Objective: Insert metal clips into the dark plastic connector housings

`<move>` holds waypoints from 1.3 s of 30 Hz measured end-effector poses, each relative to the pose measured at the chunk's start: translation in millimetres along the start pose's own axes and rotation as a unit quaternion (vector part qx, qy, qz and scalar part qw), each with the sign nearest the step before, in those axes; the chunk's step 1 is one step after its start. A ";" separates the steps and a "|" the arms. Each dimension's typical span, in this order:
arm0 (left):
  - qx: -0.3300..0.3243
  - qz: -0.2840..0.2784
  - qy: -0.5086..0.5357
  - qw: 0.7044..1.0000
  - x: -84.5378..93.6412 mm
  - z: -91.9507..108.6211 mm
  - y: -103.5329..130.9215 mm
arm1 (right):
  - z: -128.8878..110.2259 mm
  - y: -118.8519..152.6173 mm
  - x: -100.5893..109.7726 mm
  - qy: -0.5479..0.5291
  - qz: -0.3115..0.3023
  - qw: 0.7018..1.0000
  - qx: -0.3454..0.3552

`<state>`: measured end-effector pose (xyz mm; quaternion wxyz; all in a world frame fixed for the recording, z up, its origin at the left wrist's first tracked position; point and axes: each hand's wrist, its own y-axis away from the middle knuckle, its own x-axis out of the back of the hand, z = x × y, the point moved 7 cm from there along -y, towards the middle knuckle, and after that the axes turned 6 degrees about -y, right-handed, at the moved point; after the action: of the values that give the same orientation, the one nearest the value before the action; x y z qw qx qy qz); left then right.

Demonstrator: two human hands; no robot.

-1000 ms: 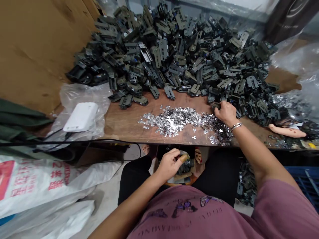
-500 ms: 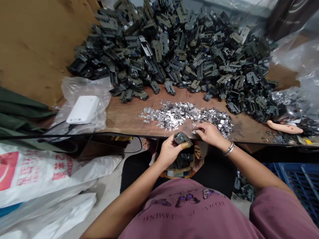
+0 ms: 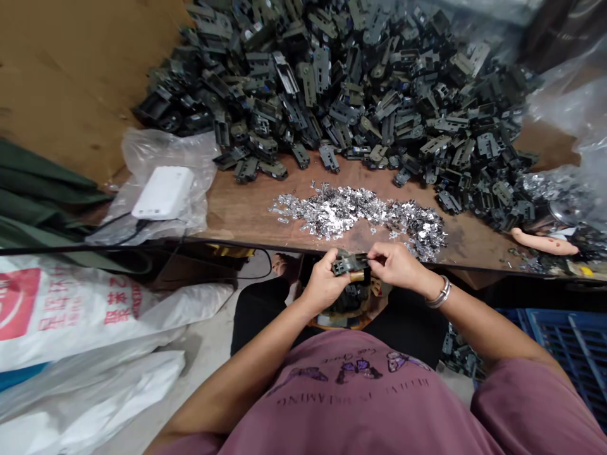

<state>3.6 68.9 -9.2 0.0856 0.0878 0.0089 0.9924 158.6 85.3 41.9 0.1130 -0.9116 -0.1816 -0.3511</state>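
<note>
In the head view, grasping a dark part (image 3: pixel 349 262) in curled left fingers (image 3: pixel 328 259) at the near edge of the surface (image 3: pixel 241 215); angling both forearms (image 3: pixel 488 325) inward; bending right fingers (image 3: pixel 379 253) to the part's end, with hold impossible to tell.

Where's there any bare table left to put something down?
Bare wood shows on the table between the plastic sheet under the white box and the shiny bits. Another patch lies between the shiny bits and the pinkish stick. Only a thin strip separates the shiny bits from the dark parts. It's crowded behind, where those are heaped.
</note>
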 end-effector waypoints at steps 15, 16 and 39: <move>0.011 -0.039 -0.016 0.999 8.1 -7.3 15.8 | -18.9 32.7 -8.2 -0.045 0.071 0.990 0.115; 0.014 -0.032 -0.012 0.999 9.3 -6.0 16.3 | -10.3 32.6 -7.4 -0.088 0.105 0.988 0.069; 0.224 -0.081 0.316 0.918 4.0 -19.8 23.1 | 12.7 -46.2 -34.3 -0.080 0.002 0.996 -0.050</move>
<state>-7.7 46.8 -27.2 0.1367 -0.2144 0.2646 0.9302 123.7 122.9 12.9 0.0532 -0.9416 -0.1704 -0.2854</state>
